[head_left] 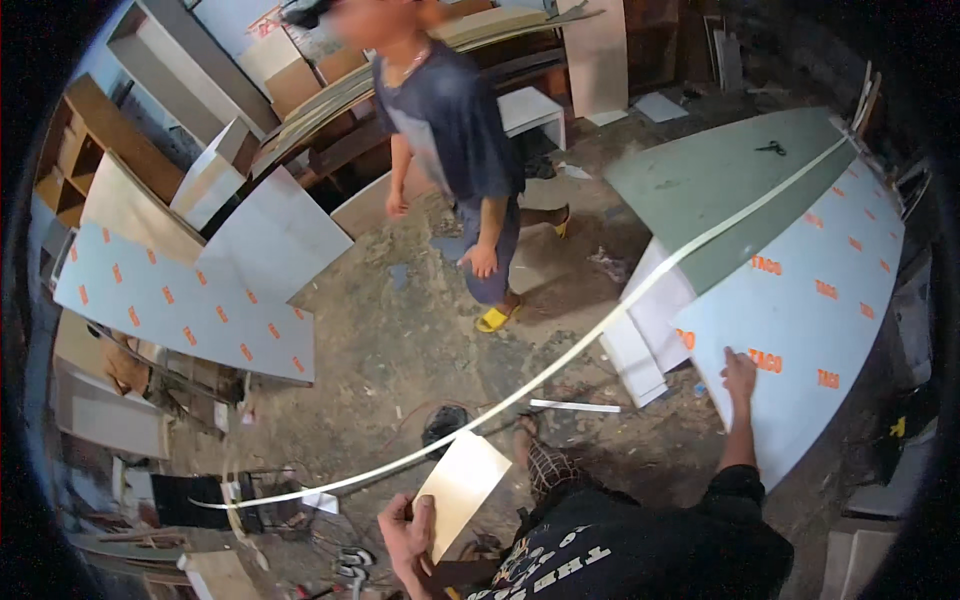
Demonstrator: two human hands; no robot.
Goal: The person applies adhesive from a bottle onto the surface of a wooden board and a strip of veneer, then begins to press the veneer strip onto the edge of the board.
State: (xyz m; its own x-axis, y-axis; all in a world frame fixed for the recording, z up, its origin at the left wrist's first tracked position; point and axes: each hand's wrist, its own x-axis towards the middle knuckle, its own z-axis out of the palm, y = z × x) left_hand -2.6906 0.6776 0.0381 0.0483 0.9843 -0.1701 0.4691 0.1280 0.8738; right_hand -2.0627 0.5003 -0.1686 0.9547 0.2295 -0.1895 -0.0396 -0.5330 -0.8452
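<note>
At the lower centre, your left hand (405, 530) clamps a pale rectangular panel (468, 490) between thumb and fingers. The panel's far end lies at the long, curved-looking pale strip (562, 363); contact cannot be confirmed. To the right, your right hand (740, 376) has its fingers loosely extended over the light-blue sheet (800, 315); you cannot verify touch.

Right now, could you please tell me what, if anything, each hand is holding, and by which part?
The left hand holds a cream board by its lower left edge; the right hand appears to hold nothing.
</note>
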